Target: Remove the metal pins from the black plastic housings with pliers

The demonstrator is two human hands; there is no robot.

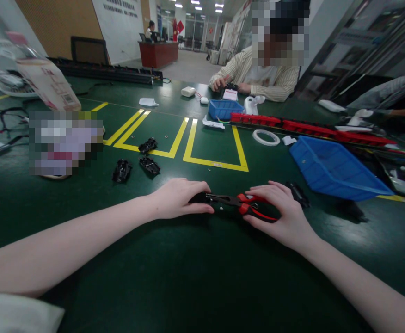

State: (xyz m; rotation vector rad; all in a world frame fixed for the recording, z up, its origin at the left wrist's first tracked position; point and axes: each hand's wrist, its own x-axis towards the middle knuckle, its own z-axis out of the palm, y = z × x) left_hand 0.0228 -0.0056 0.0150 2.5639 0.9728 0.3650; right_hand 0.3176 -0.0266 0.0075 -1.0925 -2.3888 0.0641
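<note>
I saw the red-handled pliers (239, 202) lying flat on the green table (188, 277), handles rightward, nose pointing left into a small black part (199, 198).

The hall is dim. White ceiling strip lights (196, 7) glow far back and leave a pale sheen on the dark green table top (372, 231). Red-handled pliers (237, 201) at centre are sharp, with soft shadow beneath the right hand (282, 215). The frame edges bend and blur.
</note>
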